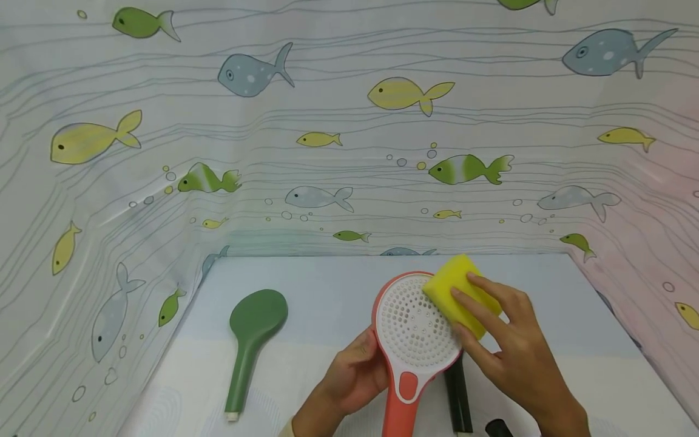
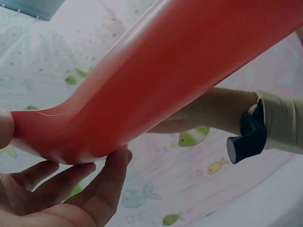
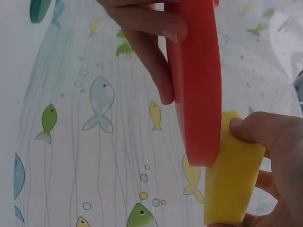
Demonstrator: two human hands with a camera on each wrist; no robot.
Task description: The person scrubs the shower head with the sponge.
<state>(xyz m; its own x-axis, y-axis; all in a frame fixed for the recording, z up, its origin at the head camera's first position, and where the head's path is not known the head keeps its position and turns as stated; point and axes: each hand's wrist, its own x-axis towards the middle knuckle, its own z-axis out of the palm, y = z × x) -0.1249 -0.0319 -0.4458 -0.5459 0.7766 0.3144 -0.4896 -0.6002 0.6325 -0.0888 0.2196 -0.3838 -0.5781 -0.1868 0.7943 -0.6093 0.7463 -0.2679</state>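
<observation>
- Left grip [image 1: 357, 371] holds the red shower head [image 1: 411, 347] by its round end, over the surface [image 1: 188, 358].
- Right grip [image 1: 510, 343] pinches the yellow sponge [image 1: 457, 294] against its white nozzle face [image 1: 406, 315].
- Left wrist view shows the handle's smooth back [image 2: 142, 75], hidden in head view.

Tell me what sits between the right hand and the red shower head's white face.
A yellow sponge: the right hand grips it against the shower head. Both the head and right wrist views show this.
</observation>
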